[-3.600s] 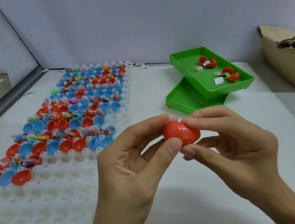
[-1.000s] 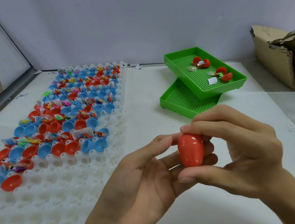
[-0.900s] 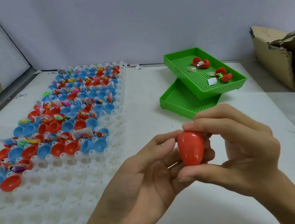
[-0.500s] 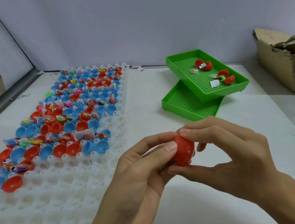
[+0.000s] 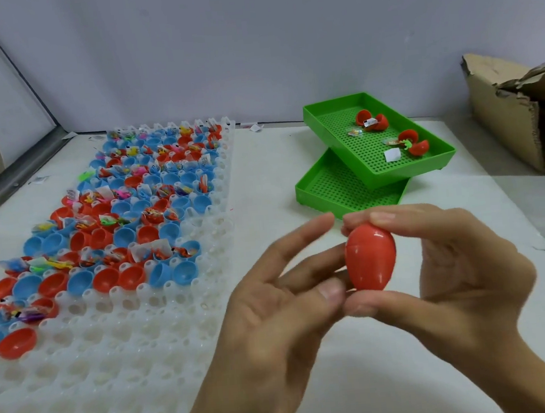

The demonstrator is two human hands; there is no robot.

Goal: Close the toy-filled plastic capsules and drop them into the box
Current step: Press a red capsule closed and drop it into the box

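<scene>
Turned upright since before, red capsule (image 5: pixel 370 257) points narrow end down, pinched by right hand (image 5: pixel 451 269); left hand (image 5: pixel 283 304) spread.

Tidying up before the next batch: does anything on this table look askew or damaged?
Yes. The upper green tray sits skewed across the lower green tray, with open red capsules loose inside. The cardboard box at right has a torn edge.

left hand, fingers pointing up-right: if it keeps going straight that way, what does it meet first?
The red capsule, pinched upright by the right hand. The left hand has its fingers spread right beside it, possibly touching already; motion blur hides contact. Beyond it lie the right hand's fingers, then the green trays.
</scene>
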